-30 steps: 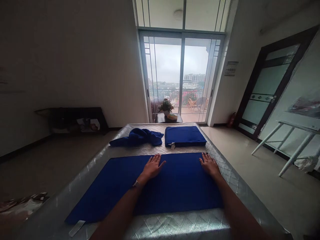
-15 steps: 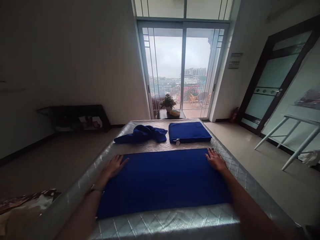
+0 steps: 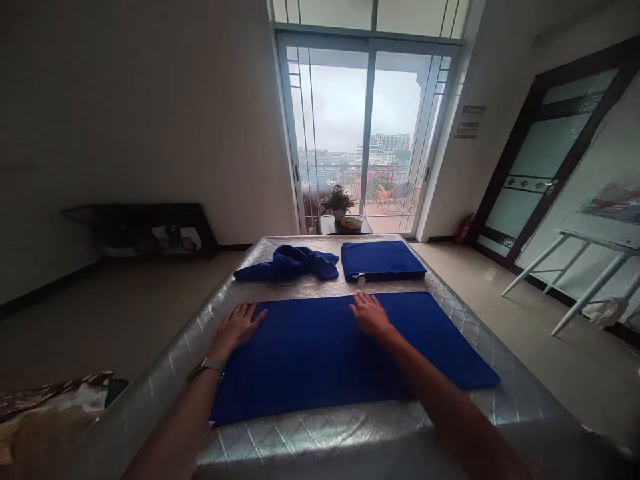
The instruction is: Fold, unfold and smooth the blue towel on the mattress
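Observation:
A blue cloth (image 3: 310, 353) is spread as a flat rectangle across the quilted, silvery mattress (image 3: 280, 440). At its far left corner lies my left hand (image 3: 239, 327), fingers apart and palm down. My right hand (image 3: 370, 315) rests on the far edge near the middle, open, with the fingers stretched forward. Beyond the cloth sits a neat stack of folded blue cloth (image 3: 385, 259) with a small white tag on its near side. Left of that stack, a crumpled blue cloth (image 3: 290, 263) lies in a loose heap.
A small dark table (image 3: 325, 228) with a potted plant (image 3: 339, 200) stands behind the mattress, by the sliding glass door (image 3: 330, 120). On the right is a pale stool (image 3: 585, 267). A dark framed object (image 3: 150, 233) leans at the left wall, and fabric (image 3: 55, 407) lies lower left.
My right hand has moved left along the far edge, from the right corner to about the middle. My left hand stays at the left corner. The view has shifted slightly.

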`<state>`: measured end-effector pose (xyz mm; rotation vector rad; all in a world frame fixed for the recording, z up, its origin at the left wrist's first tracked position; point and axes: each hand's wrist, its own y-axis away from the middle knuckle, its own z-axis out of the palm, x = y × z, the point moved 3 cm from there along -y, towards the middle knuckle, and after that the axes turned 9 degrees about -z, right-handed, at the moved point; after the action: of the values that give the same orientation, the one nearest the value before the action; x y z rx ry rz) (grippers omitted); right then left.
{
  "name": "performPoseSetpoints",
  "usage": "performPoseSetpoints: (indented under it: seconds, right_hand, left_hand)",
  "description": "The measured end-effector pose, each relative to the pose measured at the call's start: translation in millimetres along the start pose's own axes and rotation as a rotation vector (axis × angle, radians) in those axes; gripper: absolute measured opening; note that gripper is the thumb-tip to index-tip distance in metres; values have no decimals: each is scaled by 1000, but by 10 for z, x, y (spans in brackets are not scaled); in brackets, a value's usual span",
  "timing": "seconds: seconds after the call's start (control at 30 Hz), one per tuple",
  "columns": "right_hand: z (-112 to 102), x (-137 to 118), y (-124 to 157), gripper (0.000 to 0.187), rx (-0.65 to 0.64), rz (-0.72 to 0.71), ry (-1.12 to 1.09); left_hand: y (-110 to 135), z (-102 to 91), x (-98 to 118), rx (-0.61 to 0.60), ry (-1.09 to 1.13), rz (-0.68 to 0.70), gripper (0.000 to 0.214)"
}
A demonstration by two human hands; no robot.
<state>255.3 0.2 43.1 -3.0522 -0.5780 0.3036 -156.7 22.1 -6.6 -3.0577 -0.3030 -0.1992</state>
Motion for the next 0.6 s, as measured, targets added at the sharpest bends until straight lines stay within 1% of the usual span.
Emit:
performPoseSetpoints:
  seconds: [0.03, 0.07, 0.1, 0.13, 0.2, 0.27, 0.37, 0.47, 0.5, 0.53, 0.6]
  right_hand:
    - [76, -198, -72, 68, -2, -42, -37]
    - [147, -341, -129, 69, -6, -57, -63]
    - [208, -428, -169, 70, -10, -60, -79]
    - [255, -460, -193, 70, -16, -53, -86]
    - [302, -370, -192, 70, -27, -24, -77]
    - [282, -115, -132, 69, -44, 7, -50]
    - [158, 487, 58, 68, -82, 97, 8]
    - [3, 1182, 337, 66, -96, 246, 66]
    - [-38, 1393, 434, 66, -86, 319, 80]
    - [-67, 1574, 522, 66, -73, 382, 88]
    - [-90, 1813, 648, 65, -41, 448, 97]
  left_hand:
    - [3, -4, 3, -8, 1, -9, 85]
    - [6, -8, 6, -11, 1, -16, 84]
    - [9, -13, 11, -11, -2, -19, 83]
    - [13, -18, 17, -9, -7, -20, 83]
    - [24, -32, 29, 1, -16, -14, 81]
    - [35, -43, 36, 3, -19, -10, 79]
    - [38, -52, 34, 21, -9, 0, 76]
    - [32, -50, 36, 39, -12, 8, 73]
    - [36, -52, 42, 32, -17, 4, 72]
    - [48, -58, 54, 21, -22, 0, 71]
    - [98, -99, 87, 23, -36, -22, 70]
